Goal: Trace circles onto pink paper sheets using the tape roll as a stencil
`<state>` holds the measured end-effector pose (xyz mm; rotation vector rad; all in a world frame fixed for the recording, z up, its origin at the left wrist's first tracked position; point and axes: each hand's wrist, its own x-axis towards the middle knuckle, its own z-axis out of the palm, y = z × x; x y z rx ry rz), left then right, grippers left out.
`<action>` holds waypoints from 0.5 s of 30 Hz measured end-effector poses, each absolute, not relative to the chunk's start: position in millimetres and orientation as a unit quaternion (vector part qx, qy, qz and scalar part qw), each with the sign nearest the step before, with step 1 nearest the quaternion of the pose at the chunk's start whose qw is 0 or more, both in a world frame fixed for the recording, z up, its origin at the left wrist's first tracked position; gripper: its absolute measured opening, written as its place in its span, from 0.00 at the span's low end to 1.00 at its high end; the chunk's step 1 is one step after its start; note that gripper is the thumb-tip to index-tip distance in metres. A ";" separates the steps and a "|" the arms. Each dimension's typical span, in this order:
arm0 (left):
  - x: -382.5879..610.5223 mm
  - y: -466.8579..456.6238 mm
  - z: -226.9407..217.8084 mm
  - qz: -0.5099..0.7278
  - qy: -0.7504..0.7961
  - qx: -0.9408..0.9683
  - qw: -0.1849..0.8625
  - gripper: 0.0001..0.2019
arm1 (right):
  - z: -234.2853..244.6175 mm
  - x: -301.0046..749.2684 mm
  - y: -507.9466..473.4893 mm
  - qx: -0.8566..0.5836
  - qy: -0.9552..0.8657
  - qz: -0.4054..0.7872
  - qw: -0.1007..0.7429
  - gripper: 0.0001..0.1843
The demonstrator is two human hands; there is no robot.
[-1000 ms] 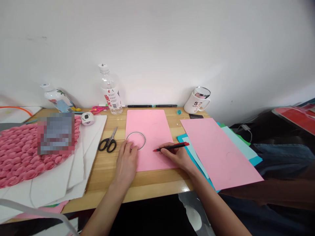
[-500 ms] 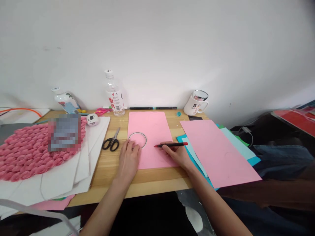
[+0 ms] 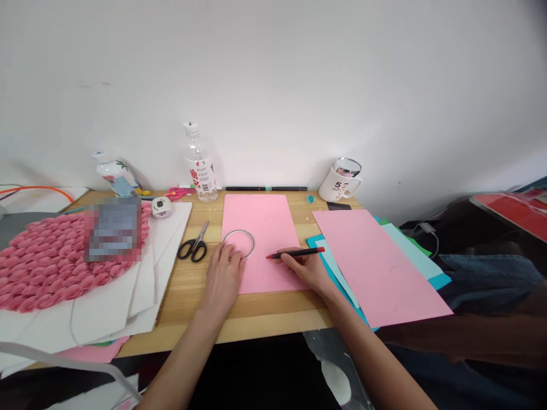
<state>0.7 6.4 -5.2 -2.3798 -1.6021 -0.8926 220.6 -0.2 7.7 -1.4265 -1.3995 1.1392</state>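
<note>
Where the ring point(image 3: 253, 245) lies: flat on the pink sheet point(image 3: 265, 216) on the desk point(image 3: 188, 296), with the scissors point(image 3: 194, 247) near its left.
Left hand point(image 3: 224, 276): no closed grip — fingers flat, tips pressing the ring's near rim.
Right hand point(image 3: 306, 272): grip closed on the red pen point(image 3: 294, 253), tip low over the sheet, right of the ring and apart from it.
Risk: pressed on one side only, the ring could skid if the pen nudges it — leaving a stray red mark.

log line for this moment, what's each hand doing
left hand: on ring | right hand: holds pen, tip over sheet | ring: lying on sheet | scissors: on table, untouched
</note>
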 end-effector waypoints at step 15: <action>2.0 6.7 -7.8 -0.337 -0.531 -0.776 0.047 0.09 | 11.9 225.7 -4.3 -0.575 -0.563 0.335 0.490 0.16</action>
